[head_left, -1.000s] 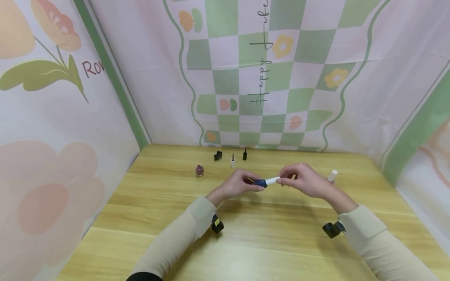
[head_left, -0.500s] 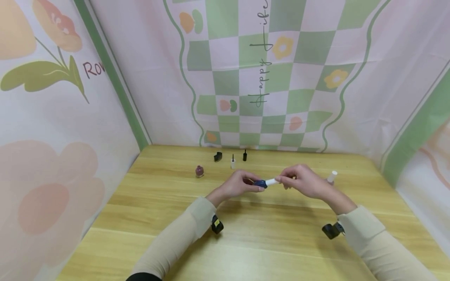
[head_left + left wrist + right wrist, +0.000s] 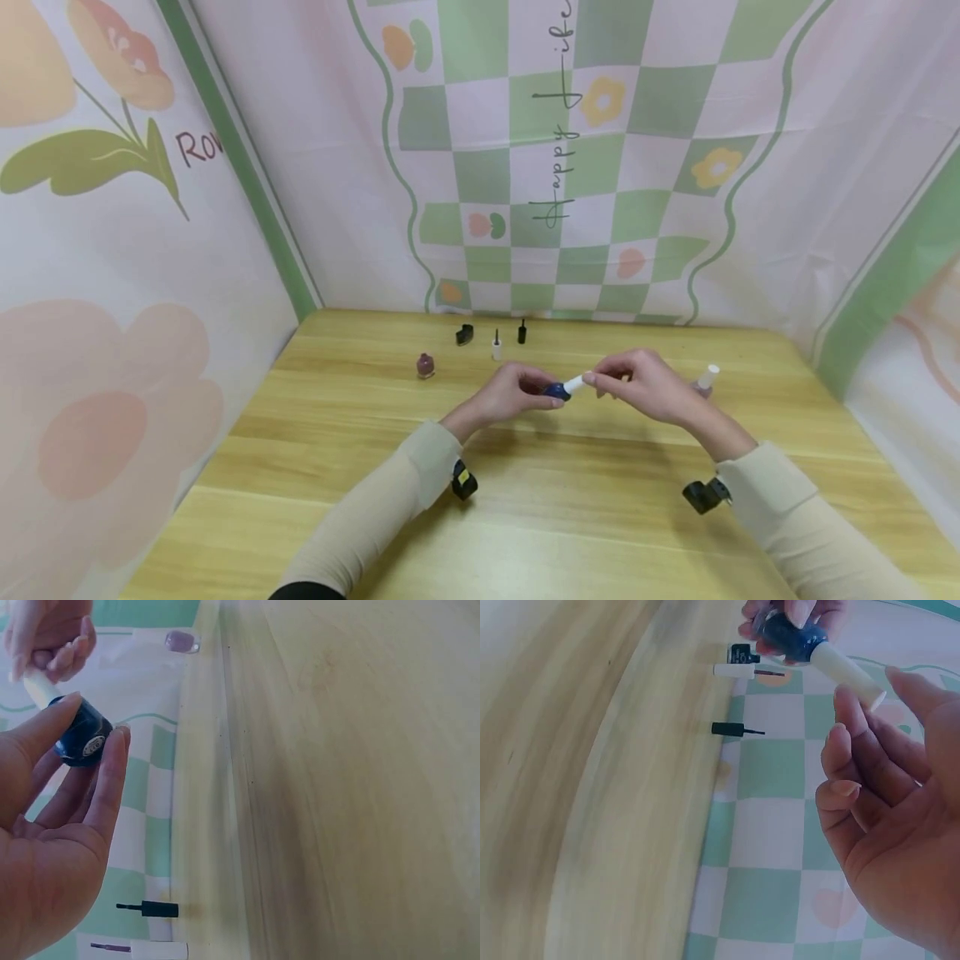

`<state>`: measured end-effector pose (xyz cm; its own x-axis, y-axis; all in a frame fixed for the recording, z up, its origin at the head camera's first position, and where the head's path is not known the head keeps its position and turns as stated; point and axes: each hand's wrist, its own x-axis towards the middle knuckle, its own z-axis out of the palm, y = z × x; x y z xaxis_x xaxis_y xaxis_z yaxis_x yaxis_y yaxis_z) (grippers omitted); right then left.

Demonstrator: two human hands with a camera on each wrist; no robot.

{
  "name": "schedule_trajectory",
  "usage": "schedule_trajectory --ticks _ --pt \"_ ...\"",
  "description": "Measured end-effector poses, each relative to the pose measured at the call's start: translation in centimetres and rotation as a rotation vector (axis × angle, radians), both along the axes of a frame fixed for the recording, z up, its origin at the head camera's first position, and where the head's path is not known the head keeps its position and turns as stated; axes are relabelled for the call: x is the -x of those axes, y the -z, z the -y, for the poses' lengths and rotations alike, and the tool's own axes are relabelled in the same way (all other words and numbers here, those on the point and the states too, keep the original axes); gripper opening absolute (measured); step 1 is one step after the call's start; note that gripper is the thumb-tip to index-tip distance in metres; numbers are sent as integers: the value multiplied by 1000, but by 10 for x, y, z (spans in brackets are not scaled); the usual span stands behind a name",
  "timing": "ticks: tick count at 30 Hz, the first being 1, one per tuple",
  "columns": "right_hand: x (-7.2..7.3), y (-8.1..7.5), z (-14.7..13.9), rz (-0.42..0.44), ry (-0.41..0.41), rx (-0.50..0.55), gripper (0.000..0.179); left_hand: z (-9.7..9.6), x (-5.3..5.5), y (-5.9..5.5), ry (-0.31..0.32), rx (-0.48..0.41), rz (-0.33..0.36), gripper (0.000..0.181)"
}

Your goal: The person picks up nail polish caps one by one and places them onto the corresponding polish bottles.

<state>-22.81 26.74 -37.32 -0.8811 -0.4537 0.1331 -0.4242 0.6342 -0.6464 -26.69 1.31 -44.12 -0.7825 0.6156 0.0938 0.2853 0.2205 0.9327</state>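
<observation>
Bottles (image 3: 84, 733), apparently four; loose caps (image 3: 727, 729), two

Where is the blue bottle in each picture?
Head: the blue bottle is a little right of and below the middle.
Left wrist: the bottle is at the left, above the middle.
Right wrist: the bottle is at the top, right of the middle.
Shared landmark: the black brush, above and left of the bottle in head, below it in left wrist, below and left in right wrist.
</observation>
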Motion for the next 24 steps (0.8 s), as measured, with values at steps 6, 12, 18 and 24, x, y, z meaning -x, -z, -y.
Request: schedule_trajectory --ticks 6,12,18,24 --pt "-1 4 4 0 45 79 20 -4 0 2 -29 -38 43 24" --pt "0 8 8 21 91 154 23 -9 1 4 -52 -57 75 28" --pt "3 14 7 46 129 208 25 -14 1 2 -68 -27 36 24" --pt "3 18 5 56 141 262 25 -20 3 4 -73 -27 25 22"
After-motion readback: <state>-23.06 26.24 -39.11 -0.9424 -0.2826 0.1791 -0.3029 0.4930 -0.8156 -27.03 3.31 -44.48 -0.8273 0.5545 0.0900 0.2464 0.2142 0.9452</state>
